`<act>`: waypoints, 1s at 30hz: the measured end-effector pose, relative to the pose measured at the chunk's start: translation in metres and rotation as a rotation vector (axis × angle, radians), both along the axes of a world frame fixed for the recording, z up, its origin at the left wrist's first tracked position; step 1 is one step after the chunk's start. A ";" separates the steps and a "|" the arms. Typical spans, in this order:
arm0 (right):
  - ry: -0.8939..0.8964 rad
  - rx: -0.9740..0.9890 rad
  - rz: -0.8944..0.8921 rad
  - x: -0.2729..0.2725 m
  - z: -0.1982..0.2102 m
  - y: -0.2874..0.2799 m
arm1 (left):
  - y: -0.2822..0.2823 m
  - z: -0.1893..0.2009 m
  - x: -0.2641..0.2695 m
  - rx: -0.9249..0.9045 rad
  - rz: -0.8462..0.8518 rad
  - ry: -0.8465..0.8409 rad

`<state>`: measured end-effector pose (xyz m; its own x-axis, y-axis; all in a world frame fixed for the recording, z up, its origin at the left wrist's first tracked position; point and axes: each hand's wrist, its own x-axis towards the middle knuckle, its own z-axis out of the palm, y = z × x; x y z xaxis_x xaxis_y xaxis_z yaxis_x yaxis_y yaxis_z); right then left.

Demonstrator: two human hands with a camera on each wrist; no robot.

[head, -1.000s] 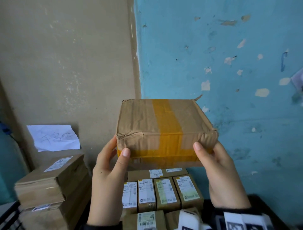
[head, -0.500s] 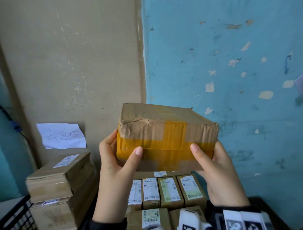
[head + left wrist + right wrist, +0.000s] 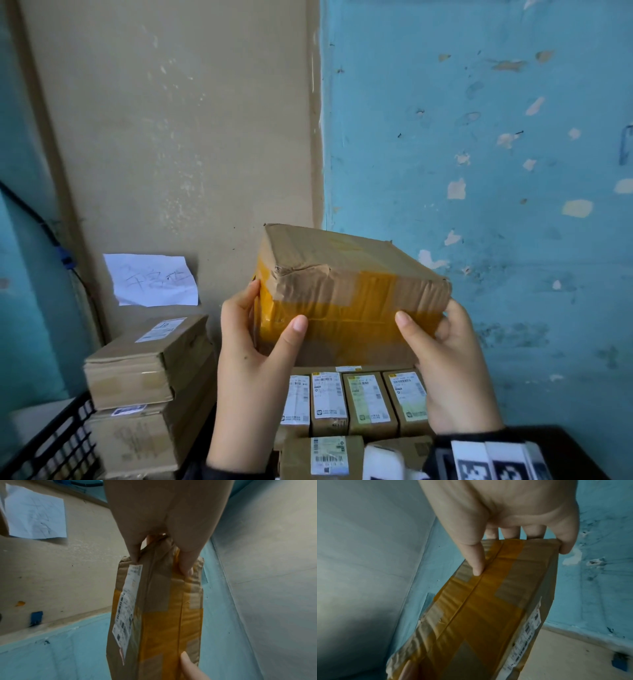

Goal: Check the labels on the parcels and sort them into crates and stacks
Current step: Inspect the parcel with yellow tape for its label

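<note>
Held a brown cardboard parcel [image 3: 352, 291] up in the air with both hands, in front of the corner between the beige wall [image 3: 171, 137] and the blue wall [image 3: 479, 137], above a row of small labelled boxes [image 3: 356, 401]. Kept its long axis running left to right and roughly level, right end a little farther off. Turned a narrow long side, crossed with yellow tape [image 3: 342, 318], toward the head camera, with one broad face tilted upward and away. Gripped the left end with the left hand [image 3: 253, 370]: thumb [image 3: 291, 332] pressed on the taped side, fingers [image 3: 246, 298] wrapped round the end face. Gripped the right end with the right hand [image 3: 452, 370] likewise, thumb on the taped side and fingers [image 3: 534, 531] curled behind the end. Carried a white shipping label [image 3: 126, 604] on the other broad face, turned away from the head camera and caught only in the two wrist views; print too blurred to read. Stood before a stack of flat cartons [image 3: 144, 370] at lower left, just beside a black crate [image 3: 58, 442], under a white paper note [image 3: 152, 279] with handwriting stuck to the beige wall. Saw more labelled boxes [image 3: 325, 455] nearer the body, below the row.
</note>
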<state>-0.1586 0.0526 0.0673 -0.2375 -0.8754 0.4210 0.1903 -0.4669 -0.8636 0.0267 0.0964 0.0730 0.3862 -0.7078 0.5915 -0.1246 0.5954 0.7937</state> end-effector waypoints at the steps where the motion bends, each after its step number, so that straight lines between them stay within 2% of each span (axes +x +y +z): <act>1: -0.014 0.011 0.004 0.002 0.000 -0.001 | 0.000 -0.002 0.001 -0.010 -0.001 -0.007; 7: -0.167 0.304 0.170 0.004 0.001 -0.006 | 0.004 -0.001 0.015 -0.060 -0.007 -0.082; 10: -0.269 0.419 0.176 0.004 -0.002 -0.011 | 0.010 0.003 0.015 -0.072 -0.070 -0.109; 13: -0.333 0.519 0.190 0.007 -0.001 -0.007 | 0.012 0.005 0.011 -0.089 -0.076 -0.056; 17: -0.422 0.559 0.282 0.011 -0.005 -0.006 | 0.010 0.005 0.008 0.002 -0.118 0.117; 19: -0.445 0.546 0.307 0.012 -0.005 -0.006 | 0.012 0.007 0.007 0.072 -0.197 0.158; 23: -0.415 0.528 0.336 0.015 -0.002 -0.005 | 0.016 0.008 0.004 0.194 -0.444 0.154; 27: -0.386 0.523 0.371 0.019 0.002 -0.002 | 0.021 0.005 0.006 0.300 -0.568 0.171; 30: -0.336 0.505 0.378 0.017 0.002 -0.002 | 0.023 0.006 0.004 0.262 -0.596 0.181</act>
<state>-0.1412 0.0508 0.0695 0.0754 -0.9922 -0.0998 0.5539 0.1249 -0.8232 0.0305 0.1196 0.0790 -0.0379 -0.9417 0.3343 0.3140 0.3063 0.8986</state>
